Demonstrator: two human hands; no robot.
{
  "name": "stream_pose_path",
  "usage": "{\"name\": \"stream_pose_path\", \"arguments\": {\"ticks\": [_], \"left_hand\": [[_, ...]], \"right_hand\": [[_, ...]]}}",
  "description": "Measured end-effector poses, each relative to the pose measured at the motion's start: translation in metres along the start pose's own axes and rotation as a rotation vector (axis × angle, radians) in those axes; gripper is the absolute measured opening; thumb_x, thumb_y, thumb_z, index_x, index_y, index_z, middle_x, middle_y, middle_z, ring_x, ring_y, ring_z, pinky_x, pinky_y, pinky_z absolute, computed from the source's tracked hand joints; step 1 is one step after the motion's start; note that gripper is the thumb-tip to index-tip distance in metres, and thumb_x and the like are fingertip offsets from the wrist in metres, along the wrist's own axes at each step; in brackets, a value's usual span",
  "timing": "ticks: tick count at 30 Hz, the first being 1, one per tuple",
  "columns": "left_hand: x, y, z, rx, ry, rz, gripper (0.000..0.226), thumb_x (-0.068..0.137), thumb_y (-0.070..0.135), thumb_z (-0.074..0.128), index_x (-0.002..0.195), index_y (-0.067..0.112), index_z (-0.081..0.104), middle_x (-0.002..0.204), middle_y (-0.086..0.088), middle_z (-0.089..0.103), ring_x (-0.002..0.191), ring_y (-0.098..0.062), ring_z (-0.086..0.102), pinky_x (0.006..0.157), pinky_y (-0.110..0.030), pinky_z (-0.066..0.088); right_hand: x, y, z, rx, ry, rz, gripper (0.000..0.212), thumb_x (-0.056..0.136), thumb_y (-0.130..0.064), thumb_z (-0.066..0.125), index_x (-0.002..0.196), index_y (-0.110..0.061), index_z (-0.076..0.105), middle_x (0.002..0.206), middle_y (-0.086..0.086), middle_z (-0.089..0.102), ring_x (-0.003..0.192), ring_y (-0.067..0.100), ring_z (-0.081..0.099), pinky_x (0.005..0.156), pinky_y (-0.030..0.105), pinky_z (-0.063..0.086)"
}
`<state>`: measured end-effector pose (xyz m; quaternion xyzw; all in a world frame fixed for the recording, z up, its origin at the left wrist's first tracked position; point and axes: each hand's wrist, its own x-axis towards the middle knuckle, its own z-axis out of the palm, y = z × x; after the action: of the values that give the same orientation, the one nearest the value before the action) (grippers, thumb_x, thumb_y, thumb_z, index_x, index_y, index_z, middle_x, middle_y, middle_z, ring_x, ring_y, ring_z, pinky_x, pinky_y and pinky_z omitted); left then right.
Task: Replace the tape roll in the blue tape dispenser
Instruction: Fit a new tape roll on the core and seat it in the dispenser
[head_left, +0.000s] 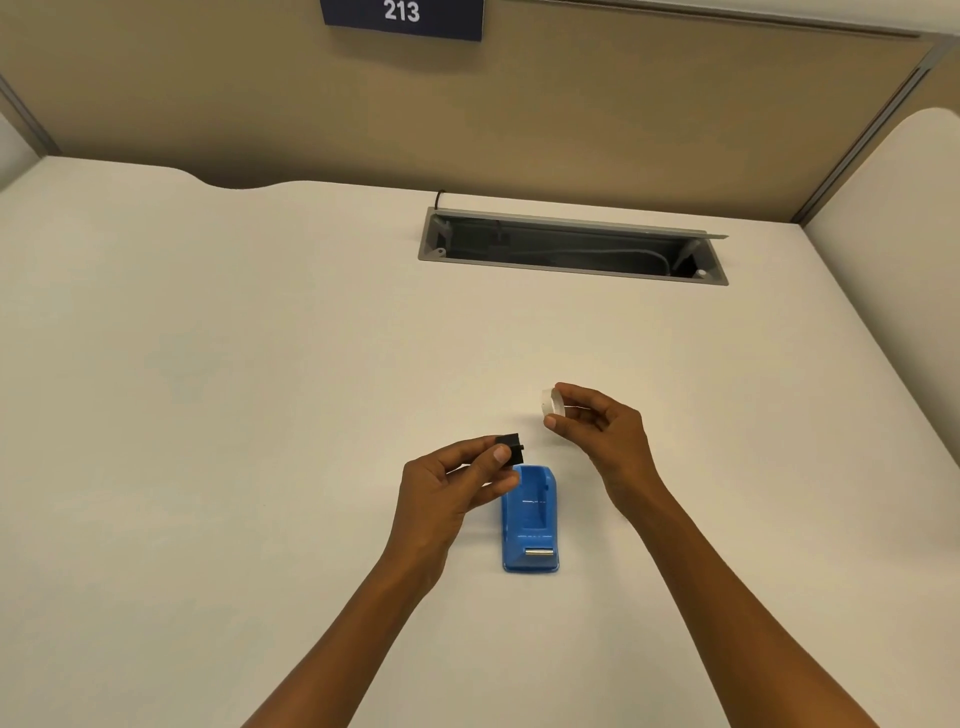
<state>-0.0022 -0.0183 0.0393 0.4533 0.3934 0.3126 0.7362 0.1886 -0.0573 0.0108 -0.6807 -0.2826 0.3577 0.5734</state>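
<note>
The blue tape dispenser (530, 519) lies on the table (208, 364), lower centre of frame, long axis vertical in frame, cutter toward the bottom edge. Left hand (457, 483) pinches a black spool core (511, 448). Right hand (602, 426) pinches a clear tape roll (552, 402) above right.

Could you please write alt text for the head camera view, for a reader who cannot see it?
Above an empty blue tape dispenser on a desk, the left hand holds a black spindle and the right hand a tape roll.
</note>
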Motion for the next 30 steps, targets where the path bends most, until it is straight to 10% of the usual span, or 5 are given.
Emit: {"name": "stream_pose_path", "arguments": {"ticks": [7,15,30], "left_hand": [[0.001,0.000,-0.002,0.004,0.025,-0.001,0.019,0.061,0.038,0.073,0.079,0.032,0.076,0.080,0.003,0.077,0.076,-0.018,0.073,0.063,-0.016,0.055],[0.001,0.001,-0.005,0.001,0.040,0.010,0.018,0.062,0.036,0.072,0.080,0.033,0.076,0.083,0.006,0.077,0.077,-0.018,0.073,0.064,-0.015,0.054],[0.002,0.002,-0.006,-0.001,0.045,0.010,0.018,0.063,0.034,0.072,0.081,0.032,0.075,0.083,0.005,0.077,0.077,-0.018,0.073,0.064,-0.016,0.055]], "right_hand": [[0.020,0.009,0.011,-0.217,0.010,-0.052,0.049,0.070,-0.007,0.079,0.116,-0.011,0.062,0.108,0.006,0.068,0.095,0.019,0.064,0.088,0.026,0.052],[0.032,0.019,0.021,-0.385,0.049,-0.128,0.050,0.071,-0.008,0.079,0.117,-0.011,0.060,0.107,0.001,0.065,0.093,0.013,0.060,0.075,0.002,0.044],[0.030,0.025,0.026,-0.404,0.084,-0.127,0.047,0.073,-0.004,0.075,0.117,-0.011,0.060,0.116,0.009,0.066,0.104,0.022,0.061,0.096,0.033,0.048]]}}
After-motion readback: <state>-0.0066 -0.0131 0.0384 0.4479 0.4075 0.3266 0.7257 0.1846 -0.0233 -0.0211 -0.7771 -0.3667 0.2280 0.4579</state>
